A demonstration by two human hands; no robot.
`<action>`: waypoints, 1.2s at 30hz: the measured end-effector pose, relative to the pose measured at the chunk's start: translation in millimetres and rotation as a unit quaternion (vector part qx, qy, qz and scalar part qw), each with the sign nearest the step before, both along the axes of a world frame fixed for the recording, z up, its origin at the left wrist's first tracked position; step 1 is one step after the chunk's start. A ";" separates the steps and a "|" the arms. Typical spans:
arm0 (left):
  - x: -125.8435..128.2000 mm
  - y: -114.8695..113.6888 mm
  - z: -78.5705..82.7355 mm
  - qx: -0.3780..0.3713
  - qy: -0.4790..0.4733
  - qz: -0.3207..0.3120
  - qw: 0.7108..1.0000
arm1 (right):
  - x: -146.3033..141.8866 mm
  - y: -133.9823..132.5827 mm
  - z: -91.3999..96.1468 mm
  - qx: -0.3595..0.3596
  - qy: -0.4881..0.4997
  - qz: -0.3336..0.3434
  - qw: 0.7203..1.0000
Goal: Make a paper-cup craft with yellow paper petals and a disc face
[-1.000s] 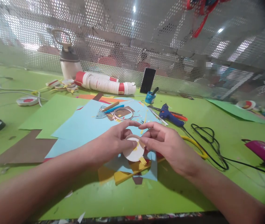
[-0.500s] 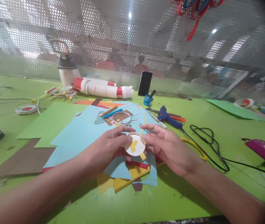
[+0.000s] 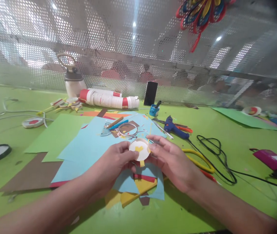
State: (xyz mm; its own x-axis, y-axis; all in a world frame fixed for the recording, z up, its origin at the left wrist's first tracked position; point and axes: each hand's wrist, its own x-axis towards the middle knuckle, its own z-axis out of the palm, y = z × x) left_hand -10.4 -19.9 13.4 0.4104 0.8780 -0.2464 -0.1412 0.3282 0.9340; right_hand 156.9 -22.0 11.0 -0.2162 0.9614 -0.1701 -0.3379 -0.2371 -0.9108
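A round white disc (image 3: 142,156), like the base of a paper cup, is held up between my two hands. My left hand (image 3: 121,156) grips its left side, with the thumb on a yellow paper cutout (image 3: 138,148) on its face. My right hand (image 3: 167,154) pinches the opposite edge. Another yellow fringed piece (image 3: 142,163) sticks out below the rim. Behind my hands, a silvery ring (image 3: 128,129), a brown pen (image 3: 116,122) and a blue pen (image 3: 119,124) lie on light blue paper (image 3: 84,146).
A blue glue gun (image 3: 174,128) lies to the right, its black cord running toward a magenta power strip (image 3: 273,159). Behind stand stacked paper cups (image 3: 106,99), a phone (image 3: 150,93), a small blue pot (image 3: 154,110) and a bottle (image 3: 74,81). Yellow tubing (image 3: 205,163) lies beside my right hand.
The disc has been turned between my fingers, so its lower fringed piece now points straight down near the middle. My left thumb has moved onto the yellow cutout. The camera view has tilted slightly upward.
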 end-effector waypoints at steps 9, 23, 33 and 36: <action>-1.6 4.8 -3.3 0.005 0.024 0.054 0.998 | -3.4 -2.4 0.9 0.009 -0.013 0.008 1.000; -7.1 10.7 -2.3 -0.024 -0.001 0.014 1.000 | 49.6 42.8 18.4 0.264 -0.507 -0.152 0.806; -12.4 17.4 -4.3 0.038 -0.010 0.023 0.999 | 104.1 102.3 -2.6 0.160 -0.743 -0.124 0.638; -13.0 18.7 -6.6 0.043 -0.008 0.023 0.999 | 104.6 103.2 -12.6 0.141 -0.771 -0.112 0.611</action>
State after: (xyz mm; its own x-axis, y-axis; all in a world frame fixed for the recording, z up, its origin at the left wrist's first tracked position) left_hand -23.4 -1.2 6.8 0.3718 0.9138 -0.1636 -0.1695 0.2401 0.9558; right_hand 261.5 81.1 -1.5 0.1345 0.9757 0.1729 0.9782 -0.1028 -0.1804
